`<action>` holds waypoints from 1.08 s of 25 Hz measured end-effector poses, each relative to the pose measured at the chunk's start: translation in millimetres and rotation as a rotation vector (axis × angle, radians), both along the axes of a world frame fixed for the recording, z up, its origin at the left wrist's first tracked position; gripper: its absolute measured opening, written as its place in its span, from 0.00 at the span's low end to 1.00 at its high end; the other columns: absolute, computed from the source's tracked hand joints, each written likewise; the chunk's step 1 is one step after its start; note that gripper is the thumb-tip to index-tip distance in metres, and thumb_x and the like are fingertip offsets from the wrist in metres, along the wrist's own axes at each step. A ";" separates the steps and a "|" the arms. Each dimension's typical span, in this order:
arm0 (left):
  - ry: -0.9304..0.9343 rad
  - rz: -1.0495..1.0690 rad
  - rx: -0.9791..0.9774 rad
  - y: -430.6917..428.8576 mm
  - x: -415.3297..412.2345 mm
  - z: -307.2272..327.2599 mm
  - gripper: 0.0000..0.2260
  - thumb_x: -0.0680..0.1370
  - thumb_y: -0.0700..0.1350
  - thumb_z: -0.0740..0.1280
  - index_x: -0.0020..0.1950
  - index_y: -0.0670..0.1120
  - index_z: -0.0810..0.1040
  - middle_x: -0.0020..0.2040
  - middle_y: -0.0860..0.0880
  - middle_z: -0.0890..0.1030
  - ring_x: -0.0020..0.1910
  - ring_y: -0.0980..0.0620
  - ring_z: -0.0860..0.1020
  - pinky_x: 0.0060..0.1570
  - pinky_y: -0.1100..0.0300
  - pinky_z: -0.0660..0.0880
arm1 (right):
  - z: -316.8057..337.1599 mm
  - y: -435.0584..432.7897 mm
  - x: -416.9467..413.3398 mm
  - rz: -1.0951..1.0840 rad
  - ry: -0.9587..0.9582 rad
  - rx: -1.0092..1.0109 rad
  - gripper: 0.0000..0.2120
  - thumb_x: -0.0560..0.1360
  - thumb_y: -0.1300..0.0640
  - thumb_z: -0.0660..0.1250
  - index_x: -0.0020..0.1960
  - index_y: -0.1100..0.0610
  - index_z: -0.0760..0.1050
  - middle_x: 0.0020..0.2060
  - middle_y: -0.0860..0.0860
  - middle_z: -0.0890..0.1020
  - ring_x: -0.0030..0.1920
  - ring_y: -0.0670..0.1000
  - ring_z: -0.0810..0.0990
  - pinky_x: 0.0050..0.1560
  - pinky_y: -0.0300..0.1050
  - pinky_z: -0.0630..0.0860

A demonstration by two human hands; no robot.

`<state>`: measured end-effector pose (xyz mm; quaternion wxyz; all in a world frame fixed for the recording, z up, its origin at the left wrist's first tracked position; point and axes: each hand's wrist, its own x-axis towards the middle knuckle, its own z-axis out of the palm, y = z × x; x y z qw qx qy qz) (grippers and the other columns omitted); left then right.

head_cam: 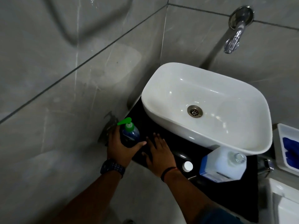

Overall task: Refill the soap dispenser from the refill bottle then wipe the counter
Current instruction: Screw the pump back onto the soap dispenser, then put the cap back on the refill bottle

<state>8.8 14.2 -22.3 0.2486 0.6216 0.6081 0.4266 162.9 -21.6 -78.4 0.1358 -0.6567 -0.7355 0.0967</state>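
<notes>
- The left hand wraps its fingers around the soap dispenser, which stands upright at the left end of the black counter with its green pump on.
- The right hand lies flat on the counter just beside it, fingers spread and holding nothing.
- The refill bottle stands uncapped beside the white sink, its white cap nearby.

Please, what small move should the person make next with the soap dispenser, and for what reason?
Probably the right hand, open beside the bottle, should rise to the green pump and unscrew it while the left hand steadies the soap dispenser. The pump is on, whereas the refill bottle already stands open, its white cap lying on the black counter.
</notes>
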 end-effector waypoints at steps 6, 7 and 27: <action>-0.030 0.014 0.126 -19.3 2.3 43.7 0.40 0.59 0.65 0.74 0.64 0.44 0.70 0.61 0.42 0.74 0.61 0.45 0.73 0.59 0.47 0.73 | 82.3 -16.1 12.0 -0.074 0.320 0.172 0.24 0.77 0.46 0.58 0.67 0.61 0.70 0.65 0.61 0.74 0.67 0.60 0.71 0.67 0.53 0.69; 0.013 0.057 0.156 -25.4 8.8 58.5 0.41 0.60 0.65 0.73 0.65 0.43 0.69 0.61 0.40 0.74 0.61 0.43 0.72 0.59 0.47 0.73 | 104.0 -21.6 18.5 -0.076 0.356 0.211 0.22 0.77 0.48 0.60 0.65 0.61 0.71 0.63 0.60 0.75 0.65 0.60 0.72 0.65 0.52 0.71; 0.745 -0.678 -0.266 -70.9 155.7 -8.2 0.12 0.70 0.50 0.70 0.49 0.45 0.78 0.53 0.43 0.77 0.52 0.40 0.76 0.48 0.53 0.75 | 84.3 -133.8 176.4 -0.466 0.783 0.014 0.40 0.55 0.54 0.83 0.62 0.45 0.68 0.58 0.43 0.78 0.56 0.39 0.76 0.54 0.35 0.75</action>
